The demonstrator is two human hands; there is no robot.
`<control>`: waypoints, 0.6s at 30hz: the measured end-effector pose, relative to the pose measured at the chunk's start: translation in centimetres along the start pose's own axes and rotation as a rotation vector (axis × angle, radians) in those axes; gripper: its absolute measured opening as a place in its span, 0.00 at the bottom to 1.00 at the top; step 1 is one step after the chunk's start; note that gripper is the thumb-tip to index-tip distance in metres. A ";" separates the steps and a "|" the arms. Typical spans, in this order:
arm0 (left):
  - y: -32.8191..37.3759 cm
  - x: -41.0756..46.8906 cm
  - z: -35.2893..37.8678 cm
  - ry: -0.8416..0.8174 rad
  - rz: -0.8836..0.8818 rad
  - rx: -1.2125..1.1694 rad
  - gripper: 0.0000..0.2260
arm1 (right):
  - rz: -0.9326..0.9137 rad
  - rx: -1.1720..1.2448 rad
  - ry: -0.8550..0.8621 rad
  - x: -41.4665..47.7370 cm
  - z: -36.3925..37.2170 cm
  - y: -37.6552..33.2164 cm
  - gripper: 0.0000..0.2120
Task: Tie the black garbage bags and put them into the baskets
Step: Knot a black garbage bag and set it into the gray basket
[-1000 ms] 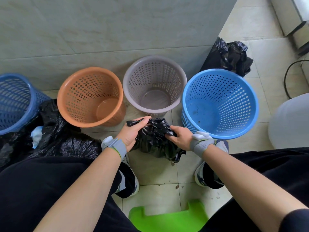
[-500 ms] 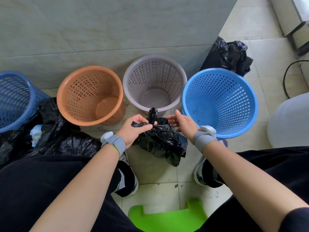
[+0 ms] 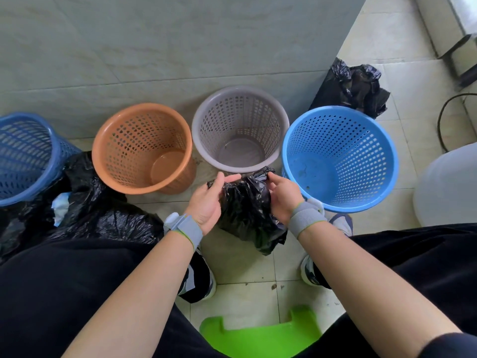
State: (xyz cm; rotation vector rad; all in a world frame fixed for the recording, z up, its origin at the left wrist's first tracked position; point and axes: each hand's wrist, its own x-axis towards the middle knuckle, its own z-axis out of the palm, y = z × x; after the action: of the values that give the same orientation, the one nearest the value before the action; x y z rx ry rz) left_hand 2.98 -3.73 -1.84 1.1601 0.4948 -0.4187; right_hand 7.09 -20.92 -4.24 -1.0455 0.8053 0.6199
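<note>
A small black garbage bag hangs between my hands, just in front of the grey basket. My left hand pinches the bag's top at its left side. My right hand pinches the twisted top end at the right. Four empty baskets stand in a row by the wall: dark blue, orange, grey, and light blue. More black bags lie on the floor at the left and behind the light blue basket.
A wall runs right behind the baskets. A green plastic stool sits under me between my legs. A white round container stands at the right, with a black cable on the tiled floor beyond it.
Both hands have risen with the bag toward the grey basket. The upright twisted end from half a second ago now lies sideways, pulled between my two hands.
</note>
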 end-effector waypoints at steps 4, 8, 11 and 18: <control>0.7 0.1 -0.5 0.117 -0.013 -0.440 0.22 | -0.005 0.245 0.039 -0.3 0.3 -0.2 0.15; 0.8 0.5 -2.2 0.291 0.009 -0.481 0.21 | -0.383 -0.346 0.161 -0.8 -1.0 -0.3 0.11; -0.5 0.9 -2.9 0.365 0.116 0.286 0.22 | -0.826 -1.526 0.030 -0.7 -3.1 0.5 0.06; -4.6 1.0 -6.0 0.163 0.239 1.594 0.20 | -0.804 -2.221 -0.032 0.8 -6.6 1.4 0.10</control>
State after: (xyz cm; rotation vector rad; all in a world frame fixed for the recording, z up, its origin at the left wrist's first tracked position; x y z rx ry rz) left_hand 0.32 0.26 -7.82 2.7686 0.0564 -0.4970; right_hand 4.62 -26.38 -7.47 -3.0353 -0.8579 0.6399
